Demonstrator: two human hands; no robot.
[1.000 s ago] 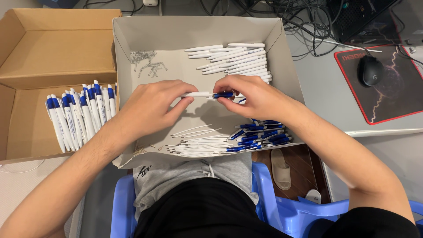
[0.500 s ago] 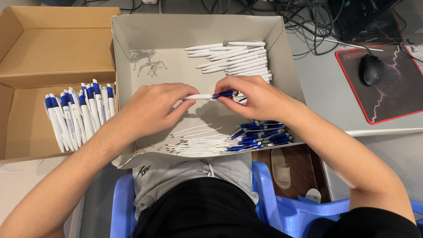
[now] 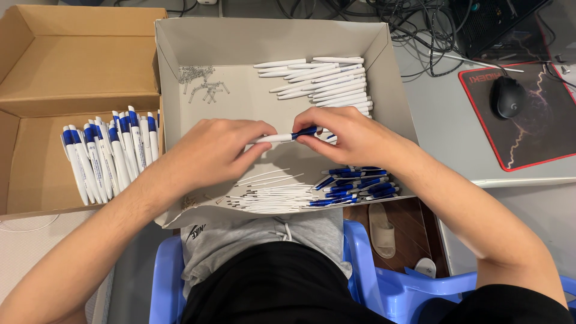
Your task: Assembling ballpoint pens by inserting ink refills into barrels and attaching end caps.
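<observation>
Head view: a pen (image 3: 287, 136) is held level over the grey box (image 3: 384, 66), long axis running left to right, white barrel to the left, blue end to the right. The left hand (image 3: 213, 150) is closed on the barrel; the right hand (image 3: 348, 135) is pinched on the blue end. White barrels (image 3: 324, 78), blue parts (image 3: 354, 183) and refills (image 3: 270, 201) are laid in the box. Finished pens (image 3: 108, 153) are stood in the brown carton (image 3: 66, 66). A mouse (image 3: 509, 97) is seen on its pad on the grey desk (image 3: 450, 132).

White pen (image 3: 282, 137) with blue clip end, level above grey box (image 3: 270, 42).
</observation>
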